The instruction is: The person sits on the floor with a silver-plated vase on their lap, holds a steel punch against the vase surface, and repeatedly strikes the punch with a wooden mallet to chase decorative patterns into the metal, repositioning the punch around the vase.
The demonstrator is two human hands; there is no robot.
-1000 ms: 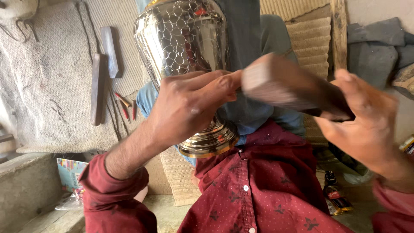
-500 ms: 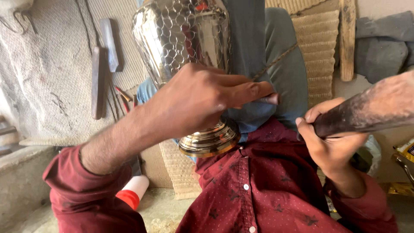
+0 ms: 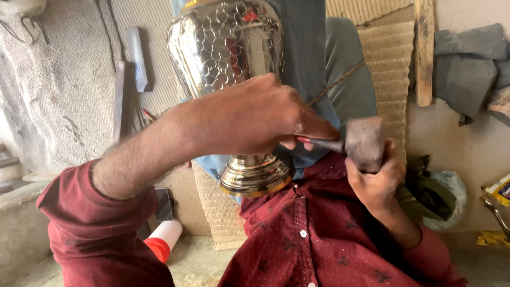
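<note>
A shiny silver metal vase [image 3: 226, 50] with a hammered scale pattern stands on its round foot [image 3: 255, 179] against my lap. My left hand [image 3: 255, 119] reaches across the lower body of the vase and pinches a thin punch [image 3: 319, 143] with a red band. The punch's tip is hidden behind my fingers. My right hand [image 3: 376, 180] grips a hammer. Its blunt grey head [image 3: 365, 142] sits at the outer end of the punch. Both sleeves are dark red.
Flat metal tools [image 3: 127, 79] lie on the grey surface at left. A white bottle with a red cap [image 3: 162, 240] lies under my left arm. A woven mat [image 3: 390, 69], a wooden plank [image 3: 424, 53], grey cloth [image 3: 467, 64] and a plastic bag [image 3: 449, 199] are at right.
The hammer has swung from a raised position on the right down to the end of the punch. My left hand has kept its place on the vase.
</note>
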